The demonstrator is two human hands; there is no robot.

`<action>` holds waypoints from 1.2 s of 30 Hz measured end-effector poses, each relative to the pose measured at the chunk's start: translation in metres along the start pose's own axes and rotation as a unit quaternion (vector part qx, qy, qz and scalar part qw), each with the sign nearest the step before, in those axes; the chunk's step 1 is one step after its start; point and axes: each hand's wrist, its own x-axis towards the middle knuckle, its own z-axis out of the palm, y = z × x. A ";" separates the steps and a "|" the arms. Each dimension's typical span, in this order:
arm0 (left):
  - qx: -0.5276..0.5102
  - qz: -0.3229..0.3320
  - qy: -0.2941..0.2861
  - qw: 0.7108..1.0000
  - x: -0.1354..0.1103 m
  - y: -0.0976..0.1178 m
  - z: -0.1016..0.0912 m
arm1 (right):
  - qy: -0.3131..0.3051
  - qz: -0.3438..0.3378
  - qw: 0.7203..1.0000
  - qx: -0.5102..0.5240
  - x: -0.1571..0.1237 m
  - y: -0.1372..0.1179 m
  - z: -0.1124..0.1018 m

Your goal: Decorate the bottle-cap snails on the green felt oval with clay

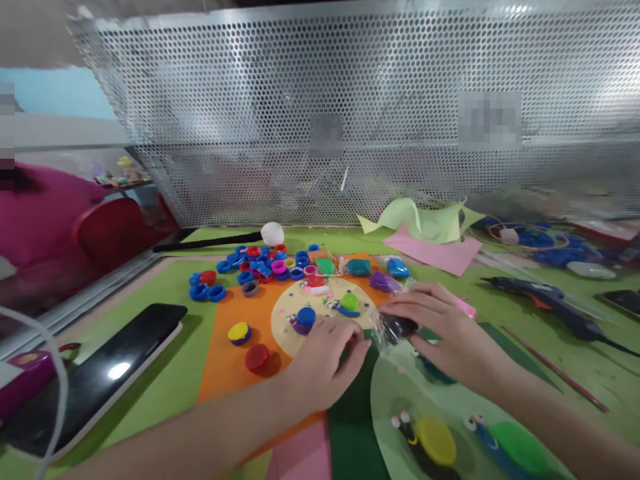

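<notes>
Both my hands meet at the table's middle over a small clear plastic bag with a dark lump of clay [395,327] inside. My left hand [327,360] pinches the bag's left edge with closed fingers. My right hand [440,327] curls over the bag from the right and grips it. Just beyond them lies a round beige disc [285,310] on an orange sheet [225,363], carrying small clay figures and a blue cap [306,315]. Below my right arm, a light green sheet [400,387] shows clay snails with a yellow shell [437,440] and a green shell [517,448].
Several loose bottle caps [260,267], blue, red and pink, lie behind the disc, with clay packets [357,267] beside them. A phone [107,367] lies at left, a glue gun [545,297] at right, pink and green paper [430,240] behind. A perforated metal screen [350,120] walls the back.
</notes>
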 end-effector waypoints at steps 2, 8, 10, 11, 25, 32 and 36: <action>-0.020 0.013 0.004 1.000 -0.003 0.003 0.001 | 0.002 -0.021 0.999 -0.027 -0.008 -0.004 -0.003; -0.096 0.007 -0.017 0.995 -0.007 0.009 0.008 | 0.033 -0.088 0.994 -0.051 -0.012 -0.016 -0.009; -0.132 -0.029 -0.025 0.990 -0.007 0.009 0.009 | 0.047 -0.090 0.994 -0.043 -0.010 -0.018 -0.011; -0.150 -0.044 -0.027 0.987 -0.007 0.008 0.010 | 0.050 -0.090 0.994 -0.038 -0.010 -0.018 -0.012; -0.250 -0.091 -0.042 0.963 -0.005 0.008 0.009 | 0.033 -0.091 0.995 -0.019 -0.012 -0.018 -0.012; -0.251 -0.079 -0.036 0.964 -0.005 0.009 0.008 | 0.043 -0.089 0.995 -0.027 -0.014 -0.017 -0.009; -0.243 -0.075 -0.034 0.966 -0.006 0.010 0.007 | 0.042 -0.099 0.992 -0.059 -0.014 -0.016 -0.008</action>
